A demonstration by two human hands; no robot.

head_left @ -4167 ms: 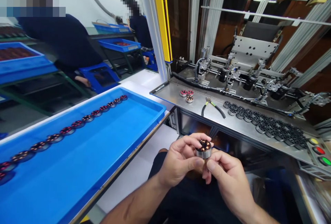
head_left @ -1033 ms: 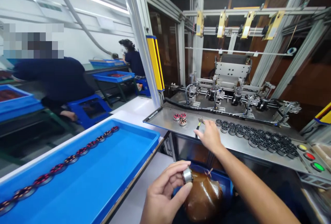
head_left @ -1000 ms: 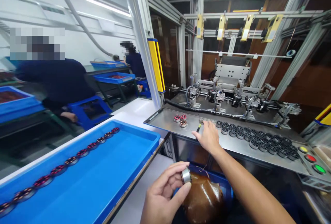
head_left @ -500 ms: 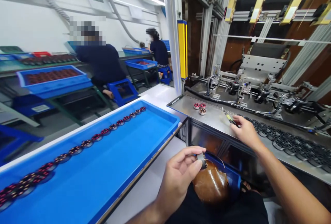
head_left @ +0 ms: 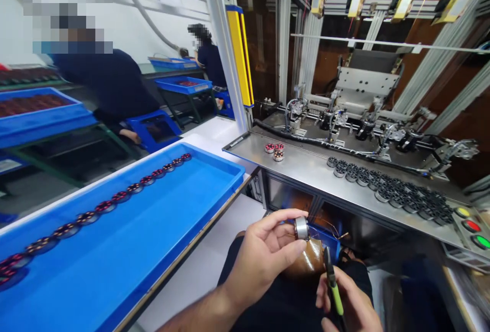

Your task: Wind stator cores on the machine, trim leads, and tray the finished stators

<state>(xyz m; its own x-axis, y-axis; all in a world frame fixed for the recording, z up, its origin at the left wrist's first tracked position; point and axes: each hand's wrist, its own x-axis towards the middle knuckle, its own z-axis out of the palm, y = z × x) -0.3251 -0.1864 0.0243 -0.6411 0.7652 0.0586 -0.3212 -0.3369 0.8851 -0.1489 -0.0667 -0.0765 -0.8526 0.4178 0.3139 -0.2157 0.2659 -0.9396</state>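
A motor stator (head_left: pixel 301 228), a short silvery ring, is pinched between the thumb and fingers of my left hand (head_left: pixel 260 255) above my lap. Thin copper wires (head_left: pixel 338 236) trail from it to the right. My right hand (head_left: pixel 354 296) holds wire cutters (head_left: pixel 336 293) with black and green handles, their dark jaws pointing up. The jaws sit just right of the stator, apart from it; whether they are spread is unclear. A shiny brown piece (head_left: pixel 308 261) shows below the stator, partly covered by my left hand.
The long blue tray (head_left: pixel 153 230) at left carries a row of red and copper stators. On the metal ledge (head_left: pixel 306 161) sit 3 wound stators (head_left: pixel 278 152) and several black ones (head_left: pixel 394 189), before a winding machine (head_left: pixel 367 97). Push buttons (head_left: pixel 472 226) are at right. Two people sit at the back left.
My right hand has come back from the metal ledge to my lap with the cutters, near the stator. My left hand still holds the stator, turned slightly. The view has swung right.
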